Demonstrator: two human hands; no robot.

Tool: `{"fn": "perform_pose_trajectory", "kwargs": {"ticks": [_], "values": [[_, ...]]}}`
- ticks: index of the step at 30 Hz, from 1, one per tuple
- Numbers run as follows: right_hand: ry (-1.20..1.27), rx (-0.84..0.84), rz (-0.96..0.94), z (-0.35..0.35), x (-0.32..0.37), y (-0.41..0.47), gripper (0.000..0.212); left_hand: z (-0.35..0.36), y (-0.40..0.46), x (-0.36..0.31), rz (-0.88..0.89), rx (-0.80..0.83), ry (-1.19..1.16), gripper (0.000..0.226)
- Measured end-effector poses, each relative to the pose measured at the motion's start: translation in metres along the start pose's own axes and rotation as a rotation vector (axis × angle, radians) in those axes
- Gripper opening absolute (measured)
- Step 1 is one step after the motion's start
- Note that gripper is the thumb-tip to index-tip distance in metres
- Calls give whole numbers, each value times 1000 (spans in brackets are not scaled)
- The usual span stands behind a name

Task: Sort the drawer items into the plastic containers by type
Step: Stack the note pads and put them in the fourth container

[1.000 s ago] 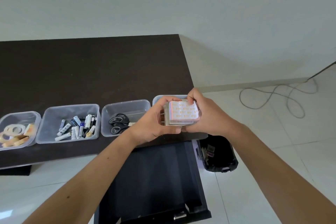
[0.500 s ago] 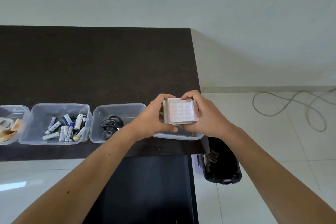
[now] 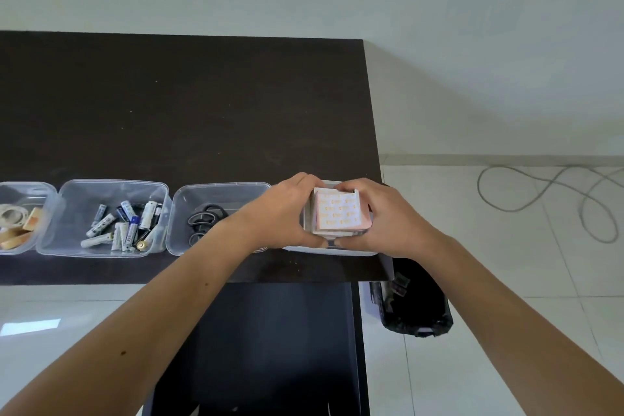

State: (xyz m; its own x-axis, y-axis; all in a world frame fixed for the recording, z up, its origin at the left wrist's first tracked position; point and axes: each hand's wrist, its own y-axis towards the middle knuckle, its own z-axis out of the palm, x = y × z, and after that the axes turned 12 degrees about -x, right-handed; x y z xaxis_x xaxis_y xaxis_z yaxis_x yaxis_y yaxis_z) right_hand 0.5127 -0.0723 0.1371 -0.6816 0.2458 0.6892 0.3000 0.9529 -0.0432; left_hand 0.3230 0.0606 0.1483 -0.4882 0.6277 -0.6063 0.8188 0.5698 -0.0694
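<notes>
Both hands grip a stack of small pink-and-white printed cards [image 3: 339, 212] over the rightmost clear plastic container [image 3: 337, 251], at the table's right front corner. My left hand [image 3: 287, 213] holds the stack's left side and my right hand [image 3: 388, 216] holds its right side. The stack sits low, partly inside the container. To the left stand a container with black scissors [image 3: 206, 218], one with several batteries [image 3: 125, 223] and one with tape rolls [image 3: 15, 223].
The containers stand in a row along the front edge of a dark table [image 3: 189, 111]. A dark open drawer [image 3: 270, 348] lies below the table. A black bin [image 3: 415, 300] stands on the floor at right, with a grey cable [image 3: 547, 192] beyond.
Both hands have lowered the card stack down into the rightmost container. The view has shifted forward, hiding most of the drawer.
</notes>
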Motion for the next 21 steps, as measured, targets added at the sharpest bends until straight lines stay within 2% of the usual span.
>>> {"fn": "perform_pose_trajectory", "kwargs": {"ticks": [5,10,14,21], "values": [[-105,67,16,-5,2,6,91,-1,8,3,94,15,165,85],[-190,74,-38,-4,3,6,91,2,7,10,136,2,177,88],[-257,80,-80,-4,6,7,81,2,8,12,139,16,179,88],[-286,55,-72,-4,10,3,84,1,12,12,120,79,168,91]]}}
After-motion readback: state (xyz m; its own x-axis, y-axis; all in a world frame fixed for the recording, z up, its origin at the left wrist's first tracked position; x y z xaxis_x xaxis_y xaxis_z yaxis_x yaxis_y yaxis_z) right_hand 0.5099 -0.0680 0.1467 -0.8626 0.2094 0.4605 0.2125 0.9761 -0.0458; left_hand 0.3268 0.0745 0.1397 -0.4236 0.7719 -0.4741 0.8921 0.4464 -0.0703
